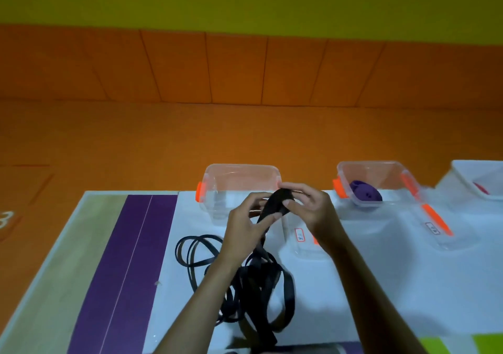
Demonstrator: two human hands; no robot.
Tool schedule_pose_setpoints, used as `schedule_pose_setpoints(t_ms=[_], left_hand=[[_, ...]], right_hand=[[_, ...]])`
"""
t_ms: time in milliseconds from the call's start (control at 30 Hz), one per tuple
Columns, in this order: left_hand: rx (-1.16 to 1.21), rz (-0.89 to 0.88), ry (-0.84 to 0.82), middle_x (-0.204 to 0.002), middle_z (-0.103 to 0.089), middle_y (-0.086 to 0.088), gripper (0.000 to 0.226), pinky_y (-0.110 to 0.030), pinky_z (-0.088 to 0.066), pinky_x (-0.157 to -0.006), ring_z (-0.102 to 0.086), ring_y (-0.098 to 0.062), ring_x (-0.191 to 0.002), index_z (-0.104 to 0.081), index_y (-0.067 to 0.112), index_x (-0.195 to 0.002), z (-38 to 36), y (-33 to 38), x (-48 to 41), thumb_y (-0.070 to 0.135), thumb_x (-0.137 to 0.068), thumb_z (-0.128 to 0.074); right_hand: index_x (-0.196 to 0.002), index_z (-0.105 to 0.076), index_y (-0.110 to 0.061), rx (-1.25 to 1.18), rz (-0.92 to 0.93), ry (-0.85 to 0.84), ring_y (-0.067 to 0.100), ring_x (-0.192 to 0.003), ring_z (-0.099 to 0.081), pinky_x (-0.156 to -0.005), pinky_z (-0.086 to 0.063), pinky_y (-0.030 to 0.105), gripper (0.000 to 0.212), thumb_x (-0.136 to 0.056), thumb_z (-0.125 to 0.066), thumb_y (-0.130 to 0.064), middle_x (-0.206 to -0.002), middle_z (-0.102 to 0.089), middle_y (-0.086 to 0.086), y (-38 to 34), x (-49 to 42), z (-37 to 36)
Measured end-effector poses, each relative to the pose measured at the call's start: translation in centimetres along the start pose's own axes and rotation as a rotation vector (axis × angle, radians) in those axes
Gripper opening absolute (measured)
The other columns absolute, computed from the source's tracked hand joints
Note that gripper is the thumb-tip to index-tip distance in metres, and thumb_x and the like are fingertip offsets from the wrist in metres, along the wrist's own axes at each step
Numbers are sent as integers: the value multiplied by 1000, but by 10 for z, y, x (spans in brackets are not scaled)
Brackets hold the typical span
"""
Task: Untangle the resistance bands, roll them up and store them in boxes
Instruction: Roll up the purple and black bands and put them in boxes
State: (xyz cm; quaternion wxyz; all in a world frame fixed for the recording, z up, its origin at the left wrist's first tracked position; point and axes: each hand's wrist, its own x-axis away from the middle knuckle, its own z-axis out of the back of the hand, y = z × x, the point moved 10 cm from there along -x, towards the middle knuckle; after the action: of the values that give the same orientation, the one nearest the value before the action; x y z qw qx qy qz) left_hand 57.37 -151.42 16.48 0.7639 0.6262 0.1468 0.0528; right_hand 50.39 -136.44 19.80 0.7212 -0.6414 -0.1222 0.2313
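Note:
A wide black resistance band (275,200) is pinched at its upper end between my left hand (246,227) and my right hand (313,204), held above the table. The rest of the black band (261,293) hangs down into a loose tangle on the white table. A thinner black band (196,250) lies in loops to the left of the tangle. An empty clear box with orange clips (226,190) stands just behind my hands. A second clear box (386,182) to the right holds a rolled purple band (364,190).
Two clear lids with orange clips and labels lie flat, one lid (300,242) under my right wrist and another lid (438,225) at the right. A white container (476,179) sits at the far right. A purple strip (128,258) crosses the table's left side.

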Motion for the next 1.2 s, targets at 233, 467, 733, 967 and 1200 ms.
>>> schedule_pose_setpoints(t_ms=[233,467,733,967,1200], left_hand=[[-93,-44,67,-105,-74,20,37,-12,-51,-85,-71,-5,-100,-63,43,-110,5,1,-1,32,-85,-88],[69,37,14,-102,-76,10,25,-15,-52,-88,-72,-11,-102,-65,37,-109,13,-8,-2,34,-92,-82],[-130,-112,86,-102,-75,21,20,-10,-51,-88,-72,-3,-102,-73,26,-110,18,7,-2,12,-97,-76],[-155,-73,-76,-124,-66,21,13,-21,-45,-95,-61,-11,-121,-57,44,-113,6,-1,-5,39,-104,-63],[129,36,-54,-98,-70,10,14,-22,-53,-88,-67,-13,-98,-68,27,-105,16,2,-14,30,-96,-78]], right_hand=[[-132,-69,-47,-72,-146,39,25,-127,-66,-92,-64,41,40,-94,-75,-39,-130,-73,-3,23,3,-12],[-128,-68,-38,53,-84,79,12,-118,-71,-104,-57,47,39,-98,-72,-13,-119,-78,-10,21,3,-5],[-111,-72,-45,217,-33,37,14,-93,-71,-80,-59,25,30,-83,-84,-46,-112,-69,-13,7,5,-14],[-101,-79,-34,226,52,152,6,-100,-74,-83,-58,19,16,-93,-78,-21,-103,-78,-18,-5,3,-5],[-105,-79,-30,159,1,173,3,-111,-71,-94,-55,17,17,-92,-80,-20,-114,-78,-16,9,0,5]])
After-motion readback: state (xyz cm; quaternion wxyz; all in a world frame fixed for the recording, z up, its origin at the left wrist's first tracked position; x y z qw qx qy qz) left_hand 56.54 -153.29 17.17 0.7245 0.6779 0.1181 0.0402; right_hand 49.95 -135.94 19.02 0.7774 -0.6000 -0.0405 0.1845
